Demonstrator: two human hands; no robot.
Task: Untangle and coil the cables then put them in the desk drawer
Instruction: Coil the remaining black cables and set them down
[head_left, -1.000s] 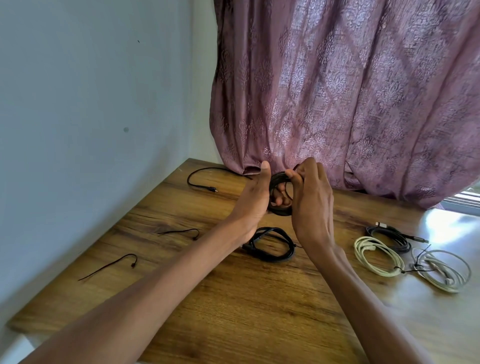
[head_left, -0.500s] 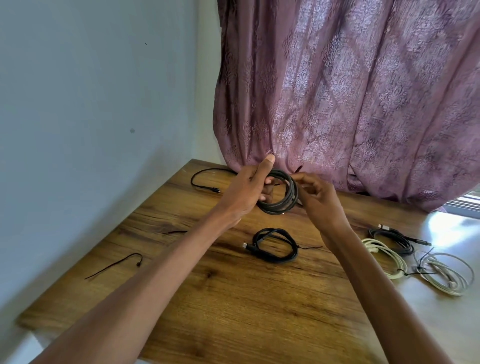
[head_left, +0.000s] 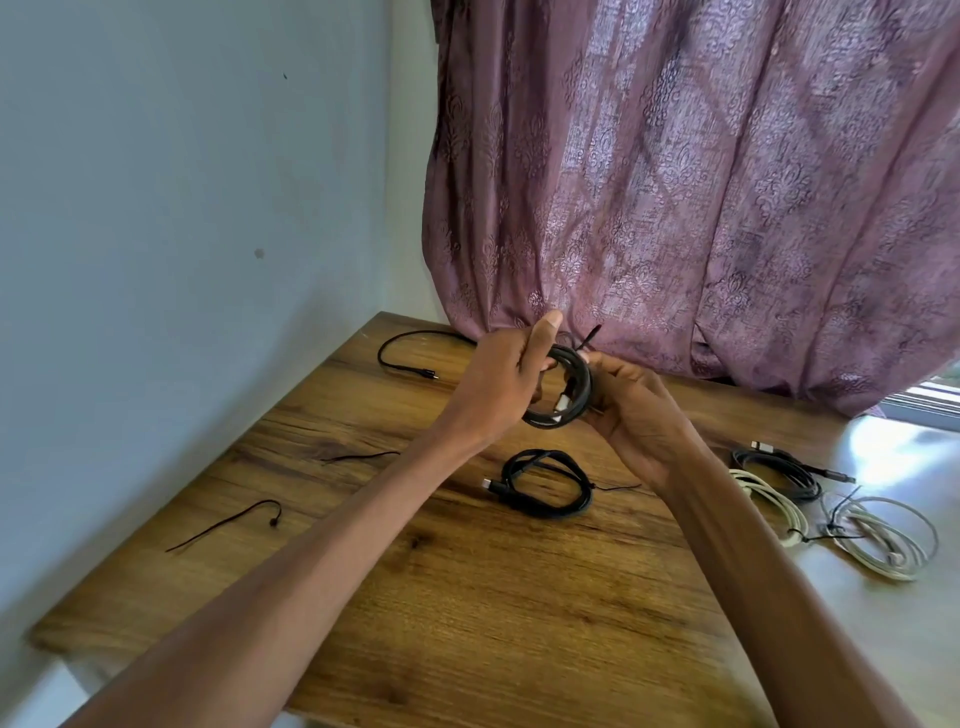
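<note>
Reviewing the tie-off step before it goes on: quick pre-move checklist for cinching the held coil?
1. Left hand grips the black coil above the desk: ok.
2. Right hand pinches the cable tie at the coil's edge: ok.
3. Tie looped fully round the coil: cannot tell, hands hide it.
4. Coil loops stacked, none hanging loose: ok.
5. Bare desk below to set it down, beside the tied black coil: ok.
6. Drawer open and ready: cannot tell, not in view.
</note>
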